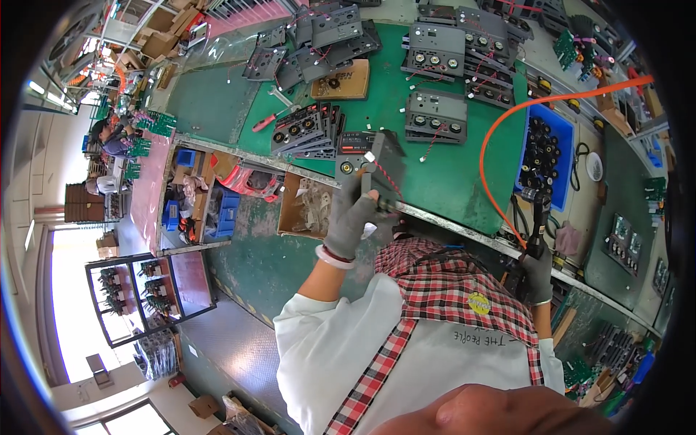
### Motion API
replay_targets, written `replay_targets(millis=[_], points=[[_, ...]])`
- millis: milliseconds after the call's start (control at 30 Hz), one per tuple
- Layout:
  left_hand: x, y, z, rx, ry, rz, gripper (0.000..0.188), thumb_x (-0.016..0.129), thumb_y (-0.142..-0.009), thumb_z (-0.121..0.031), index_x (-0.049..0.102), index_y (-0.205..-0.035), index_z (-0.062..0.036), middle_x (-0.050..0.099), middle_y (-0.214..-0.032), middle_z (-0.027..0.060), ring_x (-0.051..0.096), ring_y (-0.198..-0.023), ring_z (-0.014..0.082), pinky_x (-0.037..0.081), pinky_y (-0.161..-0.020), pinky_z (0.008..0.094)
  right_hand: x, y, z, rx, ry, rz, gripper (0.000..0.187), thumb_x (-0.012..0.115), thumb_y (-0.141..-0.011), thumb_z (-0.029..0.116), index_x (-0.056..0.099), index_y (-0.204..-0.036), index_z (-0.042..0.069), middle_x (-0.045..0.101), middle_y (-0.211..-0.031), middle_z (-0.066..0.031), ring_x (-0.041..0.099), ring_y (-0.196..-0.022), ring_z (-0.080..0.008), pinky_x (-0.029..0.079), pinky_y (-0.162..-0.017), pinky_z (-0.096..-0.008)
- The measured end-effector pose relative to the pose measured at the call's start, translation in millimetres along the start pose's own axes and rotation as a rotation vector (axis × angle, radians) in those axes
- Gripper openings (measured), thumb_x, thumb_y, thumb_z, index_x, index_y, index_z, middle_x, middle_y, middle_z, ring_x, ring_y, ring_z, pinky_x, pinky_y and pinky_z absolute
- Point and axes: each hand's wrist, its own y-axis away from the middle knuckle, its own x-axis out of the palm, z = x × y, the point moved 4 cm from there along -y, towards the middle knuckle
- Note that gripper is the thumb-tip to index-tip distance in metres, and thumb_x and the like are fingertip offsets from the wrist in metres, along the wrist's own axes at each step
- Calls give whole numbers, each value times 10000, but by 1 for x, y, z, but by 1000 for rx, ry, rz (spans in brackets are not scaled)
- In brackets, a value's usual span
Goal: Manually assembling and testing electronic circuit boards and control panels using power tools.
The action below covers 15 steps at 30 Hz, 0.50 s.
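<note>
My left hand [349, 223], in a grey glove, grips a dark grey control panel [390, 154] at the bench's front edge. The panel carries a small display, a round fitting and a twisted red-black wire with a white plug. My gloved right hand [537, 278] is closed around a black power driver [539, 217]. The tool's head points up over the near side of a blue bin [567, 130] full of black knob-like parts [540, 156]. An orange hose [484, 156] runs down to the tool. Beside the held panel, finished-looking panels with knobs [301, 132] lie in an overlapping stack.
Grey panels [435, 51] with wires pile up along the back of the green bench [449, 170]. A red-handled screwdriver [264, 124], a wrench [281, 96] and a cardboard piece [341, 81] lie left. Below the bench stands an open carton [290, 217]. Other people work far left.
</note>
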Motion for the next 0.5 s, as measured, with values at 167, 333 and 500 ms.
replay_targets(millis=[167,333,500], points=[[-11,-28,17,146,-1441,-323,447,592,-704,-250,509,-1115,-96,516,-907,132,539,-820,291,457,-698,389,9,-3,-42,44,-50,26,367,520,-612,5,484,-977,-4,459,-721,-7,442,-579,-95,379,-507,-225],[-25,-75,98,29,-1644,-326,432,566,-715,-374,533,-1066,-125,504,-941,125,492,-892,323,424,-722,418,19,5,-47,23,-44,64,378,550,-606,26,490,-978,3,442,-713,4,415,-578,-84,364,-508,-228],[-17,-83,102,-27,-1699,-256,392,535,-750,-393,540,-1037,-126,495,-1018,105,456,-971,294,399,-772,439,17,9,-45,-15,24,2,357,565,-598,57,483,-942,8,447,-681,1,434,-571,-93,396,-512,-247]])
